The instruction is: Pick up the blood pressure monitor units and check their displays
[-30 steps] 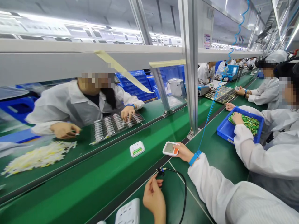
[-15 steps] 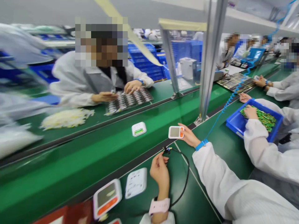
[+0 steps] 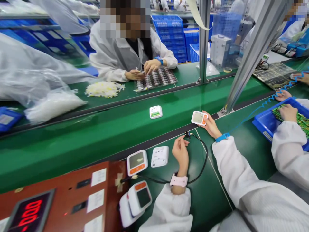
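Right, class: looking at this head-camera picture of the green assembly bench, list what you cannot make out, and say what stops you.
- Head view: the screen of the white-and-orange monitor in the right hand is too small to read.
- The small black cable plug at the left hand fingertips: detail too small.
- The red digits on the brown box's display are blurred and cut by the edge.
- The clear plastic bags at left are motion-blurred.

White-orange monitor [image 3: 199,118] (green belt [image 3: 96,135]).

Bright, even light fell from overhead, casting only soft shadows. The plastic bags [image 3: 48,93] far left of the fingers were motion-blurred, and straight posts bowed near the edges.
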{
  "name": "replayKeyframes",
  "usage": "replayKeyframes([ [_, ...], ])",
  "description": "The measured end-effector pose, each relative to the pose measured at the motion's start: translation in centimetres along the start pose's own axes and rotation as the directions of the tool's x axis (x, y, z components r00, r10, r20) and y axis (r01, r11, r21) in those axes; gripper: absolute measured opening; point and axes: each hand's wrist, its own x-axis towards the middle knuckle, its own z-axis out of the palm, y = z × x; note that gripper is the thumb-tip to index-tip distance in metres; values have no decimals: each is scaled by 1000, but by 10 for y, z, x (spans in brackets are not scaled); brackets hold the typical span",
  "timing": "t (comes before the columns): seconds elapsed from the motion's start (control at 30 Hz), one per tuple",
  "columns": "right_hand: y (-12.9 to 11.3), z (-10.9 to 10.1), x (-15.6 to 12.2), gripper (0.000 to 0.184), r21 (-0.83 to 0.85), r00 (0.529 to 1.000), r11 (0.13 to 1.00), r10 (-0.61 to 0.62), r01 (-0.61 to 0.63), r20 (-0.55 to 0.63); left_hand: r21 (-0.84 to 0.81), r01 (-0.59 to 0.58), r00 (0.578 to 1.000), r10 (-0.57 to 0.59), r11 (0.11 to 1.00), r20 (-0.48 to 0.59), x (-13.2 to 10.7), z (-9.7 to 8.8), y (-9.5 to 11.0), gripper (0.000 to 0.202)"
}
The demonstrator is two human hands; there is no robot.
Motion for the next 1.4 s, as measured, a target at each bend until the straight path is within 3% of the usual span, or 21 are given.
replayKeyframes([
  [0.37, -4, 9, -5, 55, -92, 1000, 996, 16, -18, -17, 7, 2, 1000, -2, 1000, 6, 0, 1, 2, 30],
  [1.4, -6, 10, -5, 57, -42, 999, 999, 26, -27, -25, -7, -6, 1000, 6, 1000, -5, 3, 2, 2, 32],
])
